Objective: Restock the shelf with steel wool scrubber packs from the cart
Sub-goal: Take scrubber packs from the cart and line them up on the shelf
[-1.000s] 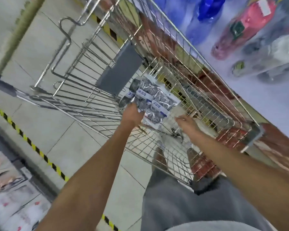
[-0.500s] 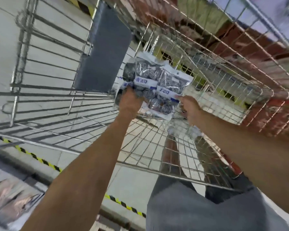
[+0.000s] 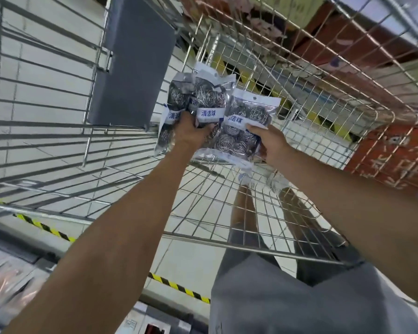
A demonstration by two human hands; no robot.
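Observation:
Inside the wire cart [image 3: 251,247] both my arms reach down to clear bags of steel wool scrubbers with blue-and-white labels. My left hand [image 3: 191,132] grips a bunch of packs [image 3: 203,97], at least two, fanned upward. My right hand [image 3: 269,141] holds another pack [image 3: 244,126] by its right side, thumb on the label. This pack overlaps the left bunch. The shelf is not in view.
A grey plastic flap [image 3: 133,61] of the cart's child seat stands behind the packs. Wire walls surround the hands on all sides. Yellow-black floor tape [image 3: 179,288] and my grey shorts [image 3: 287,297] show below the cart. Packaged goods [image 3: 7,280] lie at lower left.
The view tilted down into the cart. My right hand, bare a second ago, now holds a pack, and both hands have lifted the packs slightly off the cart bottom.

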